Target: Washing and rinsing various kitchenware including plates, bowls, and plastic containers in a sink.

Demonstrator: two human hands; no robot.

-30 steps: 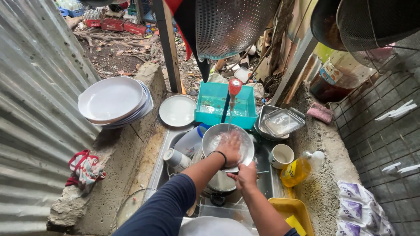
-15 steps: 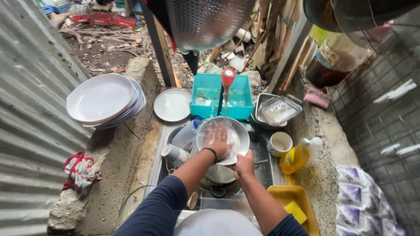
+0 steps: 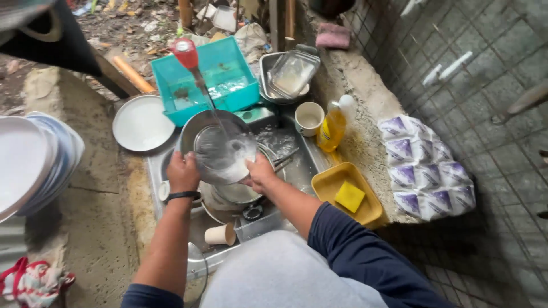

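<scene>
Left hand (image 3: pixel 182 171) fingers curled tight on metal bowl (image 3: pixel 220 149) rim, steadying it over sink (image 3: pixel 297 165); right hand (image 3: pixel 260 174) fingers closed on opposite rim, tilting bowl so water runs off.

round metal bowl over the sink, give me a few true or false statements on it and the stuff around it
1. Both hands hold the round metal bowl. True: the left hand grips its left rim and the right hand its right rim.
2. The yellow sponge lies in the turquoise plastic tub. False: it lies in the yellow rectangular tray, right of the sink.
3. The yellow bottle with a white cap stands beside the white mug. True.
4. The left wrist is bare. False: it wears a black wristband.
5. The stack of white plates sits right of the sink. False: it sits on the left.
</scene>
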